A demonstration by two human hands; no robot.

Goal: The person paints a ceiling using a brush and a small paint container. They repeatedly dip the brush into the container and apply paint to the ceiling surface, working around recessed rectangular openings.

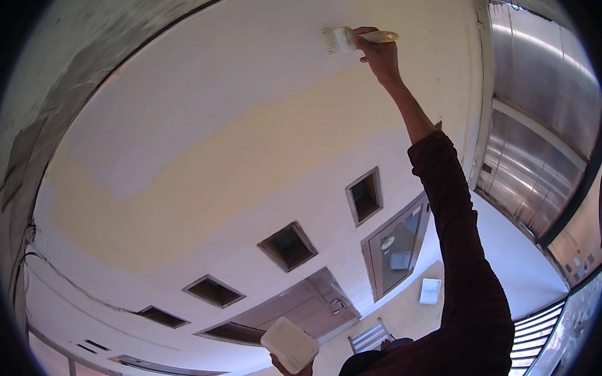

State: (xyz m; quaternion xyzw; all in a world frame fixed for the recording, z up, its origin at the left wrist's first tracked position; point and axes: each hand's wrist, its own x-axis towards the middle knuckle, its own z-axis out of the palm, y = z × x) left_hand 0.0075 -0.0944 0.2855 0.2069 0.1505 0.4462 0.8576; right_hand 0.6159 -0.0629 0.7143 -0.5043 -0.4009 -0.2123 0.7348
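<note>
Raised high, my right hand [380,56] is closed around a wide paintbrush [346,39] with a yellowish handle. Its pale, paint-coated bristles point left and appear to meet the wall [272,61], though a small gap cannot be ruled out. Pale paint covers the upper wall, and a yellow band [201,184] runs below it. Low in the view, my left hand [296,373] grips a white rectangular plastic container [289,345] with rounded corners. The container's outer side faces me, so its contents are hidden.
Several square openings [288,246] line the wall above a brown door [304,301] and a framed window [397,244]. Below are a metal ladder [371,337] and a white rectangular object [430,291]. Metal sheets [543,77] and a railing [531,338] are at right; loose cables [78,293] hang left.
</note>
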